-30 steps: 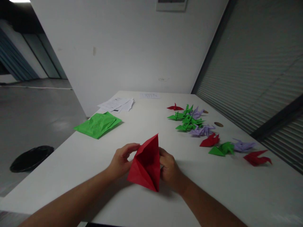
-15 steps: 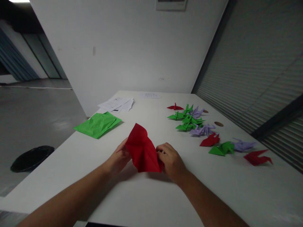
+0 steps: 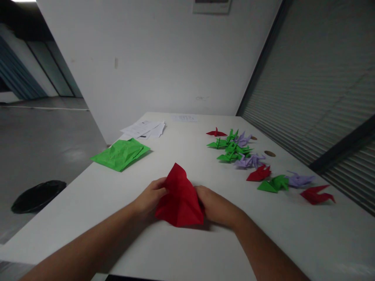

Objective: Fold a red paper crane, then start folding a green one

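Note:
A red sheet of origami paper (image 3: 181, 201), creased and partly folded, is held up between my two hands just over the white table (image 3: 140, 242). My left hand (image 3: 152, 197) grips its left side, thumb in front and the other fingers partly behind the paper. At the right edge, my right hand (image 3: 212, 205) is closed on the sheet, with its fingertips hidden behind it. The paper rises to a point at the top and spreads wider towards the bottom.
Green paper sheets (image 3: 121, 154) lie at the left table edge, before printed papers (image 3: 143, 128). Folded cranes in green (image 3: 230, 157), purple (image 3: 299, 179) and red (image 3: 316, 194) line the right side. A black bin (image 3: 38, 196) stands on the floor at left.
Both hands have lowered the red paper towards the table. Its face has turned and flattened somewhat, and the right hand's fingers have slipped behind its edge.

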{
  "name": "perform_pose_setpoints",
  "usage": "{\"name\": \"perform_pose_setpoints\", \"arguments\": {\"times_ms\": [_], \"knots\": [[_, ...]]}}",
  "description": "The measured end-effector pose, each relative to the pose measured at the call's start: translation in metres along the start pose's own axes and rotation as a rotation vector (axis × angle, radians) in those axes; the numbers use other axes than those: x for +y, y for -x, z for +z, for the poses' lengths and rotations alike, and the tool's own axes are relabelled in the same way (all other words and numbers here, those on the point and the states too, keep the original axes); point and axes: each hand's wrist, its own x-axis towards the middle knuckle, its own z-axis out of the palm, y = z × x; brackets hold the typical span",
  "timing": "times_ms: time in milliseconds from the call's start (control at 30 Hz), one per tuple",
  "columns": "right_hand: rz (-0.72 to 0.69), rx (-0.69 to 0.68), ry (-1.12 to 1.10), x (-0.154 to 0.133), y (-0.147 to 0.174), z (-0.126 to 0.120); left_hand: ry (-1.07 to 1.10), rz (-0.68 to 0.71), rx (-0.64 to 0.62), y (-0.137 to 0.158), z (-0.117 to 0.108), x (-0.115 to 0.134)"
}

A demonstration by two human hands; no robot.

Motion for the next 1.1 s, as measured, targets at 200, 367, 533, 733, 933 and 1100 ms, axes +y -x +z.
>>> {"name": "perform_pose_setpoints", "arguments": {"times_ms": [200,367,533,733,933,1100], "knots": [[-0.070,0.046,0.089,0.009,-0.004,0.004,-0.013,0.005,0.095,-0.005,-0.003,0.002],[-0.107,0.095,0.101,0.016,-0.008,0.005,0.044,-0.033,0.176,-0.005,-0.010,0.007],[-0.094,0.157,0.061,0.015,-0.005,0.003,0.125,-0.038,0.073,0.000,-0.008,0.013],[-0.064,0.184,0.104,0.013,-0.002,0.004,0.117,-0.040,0.000,0.002,-0.006,0.011],[-0.052,0.157,0.079,0.014,-0.003,0.005,0.065,-0.061,-0.014,-0.002,-0.009,0.005],[-0.187,0.195,0.077,0.018,-0.004,0.008,0.052,-0.074,-0.044,-0.002,-0.006,0.004]]}}
